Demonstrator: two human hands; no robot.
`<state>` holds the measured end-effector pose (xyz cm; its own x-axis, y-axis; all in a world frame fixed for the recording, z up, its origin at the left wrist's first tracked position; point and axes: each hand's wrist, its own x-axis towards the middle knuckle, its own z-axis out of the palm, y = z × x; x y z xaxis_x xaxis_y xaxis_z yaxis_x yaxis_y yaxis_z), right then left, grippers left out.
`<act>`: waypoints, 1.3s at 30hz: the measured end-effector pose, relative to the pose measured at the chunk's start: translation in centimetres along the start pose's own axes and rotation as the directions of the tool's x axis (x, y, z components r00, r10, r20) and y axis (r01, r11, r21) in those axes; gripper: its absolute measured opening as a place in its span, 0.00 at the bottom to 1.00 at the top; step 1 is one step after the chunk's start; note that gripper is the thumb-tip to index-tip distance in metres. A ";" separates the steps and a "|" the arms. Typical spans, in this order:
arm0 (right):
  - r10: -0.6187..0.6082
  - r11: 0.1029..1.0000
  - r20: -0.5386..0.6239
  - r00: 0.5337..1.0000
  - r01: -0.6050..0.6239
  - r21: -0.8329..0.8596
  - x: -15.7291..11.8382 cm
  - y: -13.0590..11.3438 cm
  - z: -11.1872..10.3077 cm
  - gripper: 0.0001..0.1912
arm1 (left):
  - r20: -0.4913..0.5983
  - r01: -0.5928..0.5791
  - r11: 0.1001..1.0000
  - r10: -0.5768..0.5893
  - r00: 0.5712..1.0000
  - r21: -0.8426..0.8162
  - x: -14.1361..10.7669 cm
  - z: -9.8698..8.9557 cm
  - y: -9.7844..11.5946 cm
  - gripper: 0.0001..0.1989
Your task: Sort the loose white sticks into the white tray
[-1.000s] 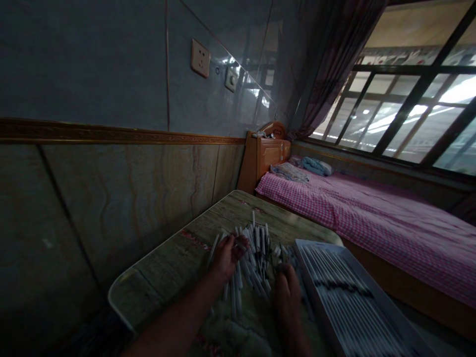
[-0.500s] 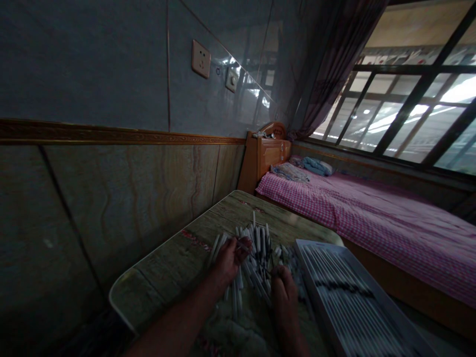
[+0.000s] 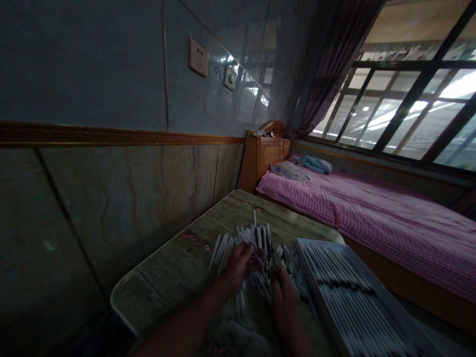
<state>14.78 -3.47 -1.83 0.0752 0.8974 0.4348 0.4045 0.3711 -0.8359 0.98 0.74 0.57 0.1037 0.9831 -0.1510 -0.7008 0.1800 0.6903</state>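
Observation:
My left hand [image 3: 240, 267] is closed around a slim whitish pen-like tube [image 3: 258, 259], which slants toward my right hand. Close beside it, my right hand [image 3: 283, 292] is closed in a pinch; what its fingers hold is too dark and small to make out. Beneath and beyond both hands lies a loose heap of similar white tubes [image 3: 221, 248], some with dark parts. Small pale pieces [image 3: 280, 251] lie just past my right hand.
A stone-patterned table [image 3: 167, 270] carries the heap. On its right side stands a shallow white tray [image 3: 357, 253] with rows of white sticks with dark middles. A bed with a pink checked cover [image 3: 334, 203] adjoins the table, and a tiled wall [image 3: 148, 188] runs along the left.
My left hand has moved right and slightly down with the tube, bringing it close to my right hand. My right hand has hardly moved.

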 end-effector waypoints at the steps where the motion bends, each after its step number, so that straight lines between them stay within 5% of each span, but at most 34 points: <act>1: 0.001 1.000 0.008 1.000 -0.001 0.022 0.0 0.0 0.1 0.11 | 0.035 0.015 1.000 -0.014 0.999 -0.016 -0.1 0.3 -0.2 0.11; 5: 0.005 1.000 -0.062 0.998 -0.005 0.016 0.0 -0.7 -0.1 0.18 | -0.020 0.004 0.964 -0.010 1.000 -0.267 0.1 0.8 0.6 0.03; 8: -0.154 0.968 0.094 0.984 0.169 -0.183 -0.6 -2.7 0.2 0.16 | -0.083 -0.006 0.884 -0.037 0.996 -0.467 0.8 0.2 3.2 0.10; 11: -0.314 0.841 0.387 0.867 0.443 -0.309 -2.2 -5.2 2.4 0.19 | -0.085 -0.012 0.800 -0.048 0.995 -0.599 1.2 -1.1 5.9 0.16; 14: -0.430 0.715 0.403 0.808 0.577 -0.395 -3.9 -5.8 6.2 0.26 | -0.063 0.013 0.766 -0.070 0.996 -0.643 1.1 -2.0 7.8 0.19; 17: -0.461 0.665 0.323 0.827 0.562 -0.492 -4.4 -4.4 9.4 0.20 | -0.038 0.069 0.786 -0.117 0.992 -0.615 0.7 -2.3 9.1 0.21; 20: -0.433 0.638 0.280 0.857 0.511 -0.577 -4.0 -2.8 10.1 0.11 | -0.046 0.092 0.862 -0.132 0.990 -0.498 0.0 -2.6 9.6 0.23; 24: -0.242 0.660 0.241 0.940 0.342 -0.669 -3.1 -2.5 8.5 0.08 | -0.054 0.169 0.942 -0.193 0.980 -0.291 -1.3 -3.2 8.2 0.18; 28: -0.106 0.664 0.198 0.974 0.218 -0.716 -1.7 -2.7 7.0 0.09 | -0.040 0.256 0.947 -0.268 0.963 -0.194 -2.1 -4.0 5.3 0.13; 33: -0.154 0.707 0.121 0.981 0.195 -0.679 -0.7 -2.4 6.7 0.08 | 0.016 0.339 0.912 -0.345 0.938 -0.230 -1.6 -5.5 2.9 0.11; 39: -0.170 0.884 0.011 0.985 0.158 -0.441 -0.5 -3.0 4.1 0.09 | 0.084 0.430 0.883 -0.422 0.903 -0.187 -0.7 -6.1 2.3 0.08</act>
<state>9.78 -4.00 -0.94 -0.0048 0.8238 0.5669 0.7711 0.3640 -0.5225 -5.03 0.24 -2.01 0.4489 0.8144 -0.3678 -0.7064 0.5755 0.4121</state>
